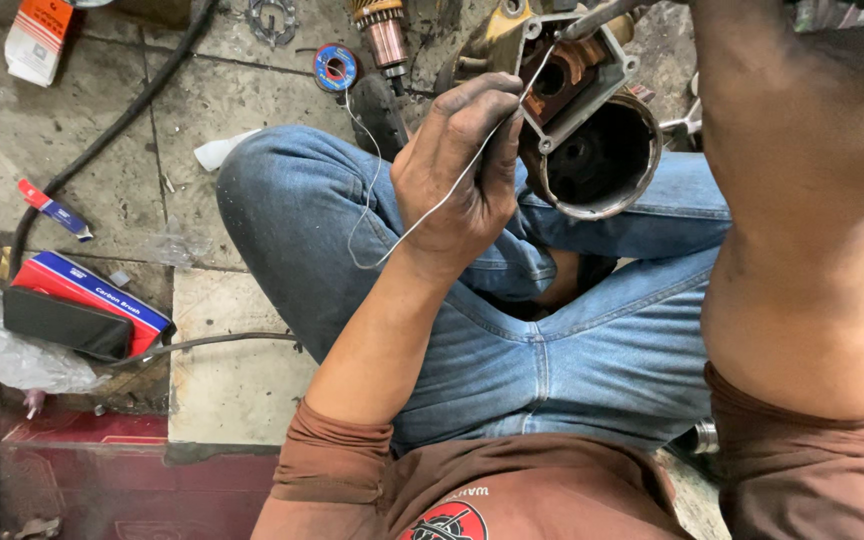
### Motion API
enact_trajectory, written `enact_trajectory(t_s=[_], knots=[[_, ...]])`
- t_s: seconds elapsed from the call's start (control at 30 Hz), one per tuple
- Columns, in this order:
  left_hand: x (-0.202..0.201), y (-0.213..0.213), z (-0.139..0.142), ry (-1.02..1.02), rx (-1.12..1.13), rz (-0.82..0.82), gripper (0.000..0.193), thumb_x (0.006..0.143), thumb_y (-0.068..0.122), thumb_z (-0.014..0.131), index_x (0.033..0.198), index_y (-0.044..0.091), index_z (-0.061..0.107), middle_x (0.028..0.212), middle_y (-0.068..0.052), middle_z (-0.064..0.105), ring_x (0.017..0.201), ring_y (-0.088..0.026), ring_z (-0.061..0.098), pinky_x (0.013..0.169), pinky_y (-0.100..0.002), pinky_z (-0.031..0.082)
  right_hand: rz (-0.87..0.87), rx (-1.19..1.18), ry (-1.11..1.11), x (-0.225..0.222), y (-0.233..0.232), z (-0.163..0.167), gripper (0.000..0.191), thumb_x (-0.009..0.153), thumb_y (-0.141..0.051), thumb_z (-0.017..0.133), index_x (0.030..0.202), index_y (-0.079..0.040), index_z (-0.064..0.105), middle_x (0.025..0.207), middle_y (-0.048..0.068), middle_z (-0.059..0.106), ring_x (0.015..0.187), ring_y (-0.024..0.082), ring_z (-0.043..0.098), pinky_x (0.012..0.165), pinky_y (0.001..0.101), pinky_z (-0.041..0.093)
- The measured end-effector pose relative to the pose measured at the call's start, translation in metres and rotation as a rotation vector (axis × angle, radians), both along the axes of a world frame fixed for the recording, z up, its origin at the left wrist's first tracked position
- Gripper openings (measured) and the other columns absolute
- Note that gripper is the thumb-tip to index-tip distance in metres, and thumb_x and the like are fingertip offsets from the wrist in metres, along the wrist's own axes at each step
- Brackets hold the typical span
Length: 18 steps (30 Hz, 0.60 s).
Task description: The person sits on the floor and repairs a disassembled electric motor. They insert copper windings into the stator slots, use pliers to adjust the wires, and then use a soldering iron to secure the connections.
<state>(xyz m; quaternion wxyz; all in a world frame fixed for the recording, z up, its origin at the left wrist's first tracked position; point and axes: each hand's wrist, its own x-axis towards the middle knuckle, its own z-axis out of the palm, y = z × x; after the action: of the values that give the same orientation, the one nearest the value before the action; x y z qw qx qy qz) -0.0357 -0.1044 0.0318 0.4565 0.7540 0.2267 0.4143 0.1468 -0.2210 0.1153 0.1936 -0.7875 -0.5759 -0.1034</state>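
Above our crossed legs, our left hand (457, 170) pinches a thin solder wire (422, 215) against the motor housing (577, 120), while our right hand, beyond the frame's top edge, stays unseen.

At the left edge of the frame a red and blue flat box (102, 295) lies on the floor (232, 100) with a black pouch (64, 323) on it. A blue spool (336, 67) sits at upper centre, an orange and white carton (37, 38) in the upper left corner.
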Motion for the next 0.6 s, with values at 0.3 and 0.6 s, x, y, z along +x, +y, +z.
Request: enact_trajectory(t_s=[0.3, 0.6], knots=[[0.0, -0.001, 0.001, 0.02, -0.009, 0.007, 0.019, 0.108, 0.008, 0.072, 0.123, 0.009, 0.061, 0.124, -0.006, 0.07, 0.104, -0.019, 0.075, 0.089, -0.027, 0.062, 0.046, 0.128, 0.212, 0.007, 0.001, -0.002, 0.015, 0.111, 0.006, 0.061, 0.116, 0.006, 0.074, 0.078, 0.008, 0.063, 0.062, 0.015, 0.057, 0.058, 0.0251, 0.039], [-0.001, -0.002, 0.0, 0.021, -0.025, 0.004, 0.017, 0.108, 0.009, 0.072, 0.123, 0.009, 0.062, 0.124, -0.005, 0.07, 0.104, -0.019, 0.075, 0.089, -0.026, 0.063, 0.056, 0.182, 0.25, 0.012, 0.004, -0.006, 0.014, 0.111, 0.006, 0.061, 0.116, 0.006, 0.074, 0.08, 0.008, 0.064, 0.063, 0.015, 0.057, 0.059, 0.0251, 0.039]])
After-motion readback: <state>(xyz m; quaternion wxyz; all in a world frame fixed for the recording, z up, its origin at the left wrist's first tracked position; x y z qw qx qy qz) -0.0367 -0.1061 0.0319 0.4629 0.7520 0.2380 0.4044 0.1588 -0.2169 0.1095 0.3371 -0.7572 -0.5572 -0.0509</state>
